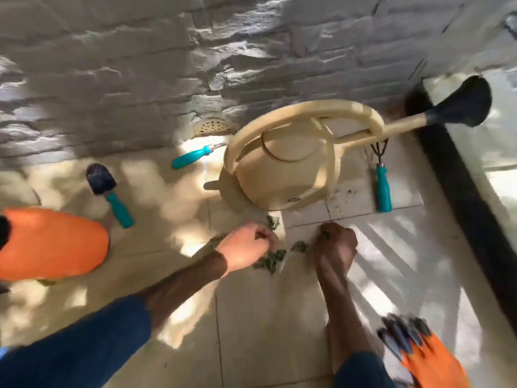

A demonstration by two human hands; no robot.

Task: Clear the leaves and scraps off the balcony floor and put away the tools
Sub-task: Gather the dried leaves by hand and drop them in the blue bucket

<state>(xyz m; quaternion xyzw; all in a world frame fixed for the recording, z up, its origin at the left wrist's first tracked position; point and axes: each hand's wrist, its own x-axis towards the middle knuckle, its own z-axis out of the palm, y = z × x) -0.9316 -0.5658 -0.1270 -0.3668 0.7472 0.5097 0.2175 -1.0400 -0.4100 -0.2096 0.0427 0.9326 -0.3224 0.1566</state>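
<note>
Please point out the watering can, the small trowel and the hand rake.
watering can (267, 183): head view, on its rounded cream body.
trowel (120, 210): head view, on its teal handle.
hand rake (382, 189): head view, on its teal handle.

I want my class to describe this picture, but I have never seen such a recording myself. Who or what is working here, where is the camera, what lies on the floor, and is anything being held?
There is no machine here. A person works with bare hands, and the one camera sits on their head looking down, so both arms reach in from the bottom edge. The left hand and right hand are down at the green leaf scraps on the tiled floor. The right hand's fingers curl round a few scraps; blur hides whether the left hand holds any. Beyond them stands a cream watering can. Three teal-handled tools lie loose: a trowel on the left, a hand rake on the right, and a third tool by the drain. An orange clawed glove shows at bottom right.
</note>
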